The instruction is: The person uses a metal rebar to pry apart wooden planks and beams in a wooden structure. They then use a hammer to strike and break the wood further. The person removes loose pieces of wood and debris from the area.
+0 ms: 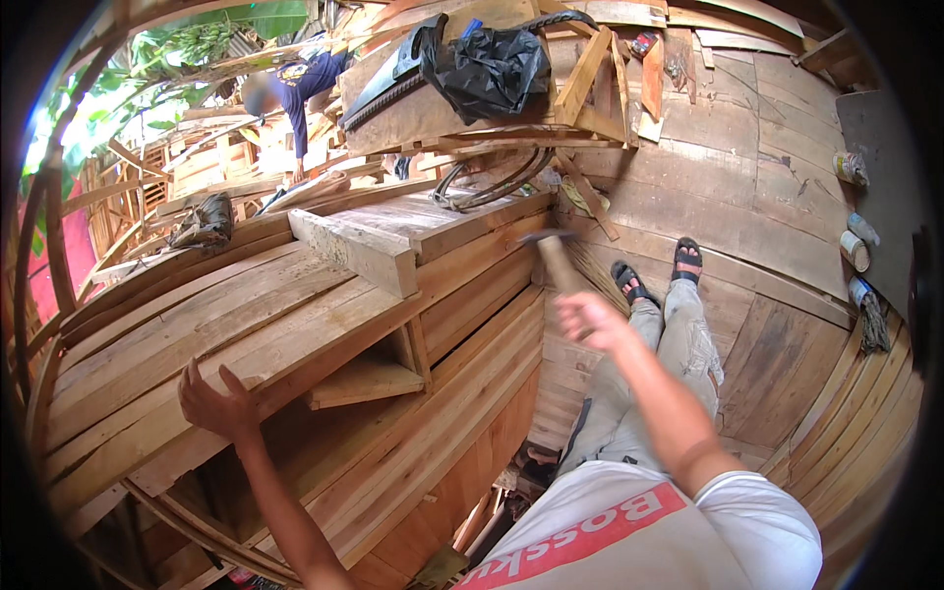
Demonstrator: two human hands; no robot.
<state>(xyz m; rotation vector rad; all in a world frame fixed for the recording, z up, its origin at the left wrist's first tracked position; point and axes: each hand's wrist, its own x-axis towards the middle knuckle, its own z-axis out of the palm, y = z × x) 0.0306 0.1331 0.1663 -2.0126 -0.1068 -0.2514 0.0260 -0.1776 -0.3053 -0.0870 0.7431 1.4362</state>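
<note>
My right hand is closed round the wooden handle of a hammer, held out over the floor just right of a wooden cabinet-like structure; motion blurs its head slightly. Toward the left, my left hand lies with fingers spread on the front edge of the structure's plank top. A thick wooden block stands across that top. Beneath the edge, an opening shows a short slanted board. Planks form the front face, dropping to the floor beside my legs.
A workbench beyond carries a handsaw and a black plastic bag. Coiled cable lies nearby. Another person bends over lumber at far left. Cans and a brush line the right side of the plank floor.
</note>
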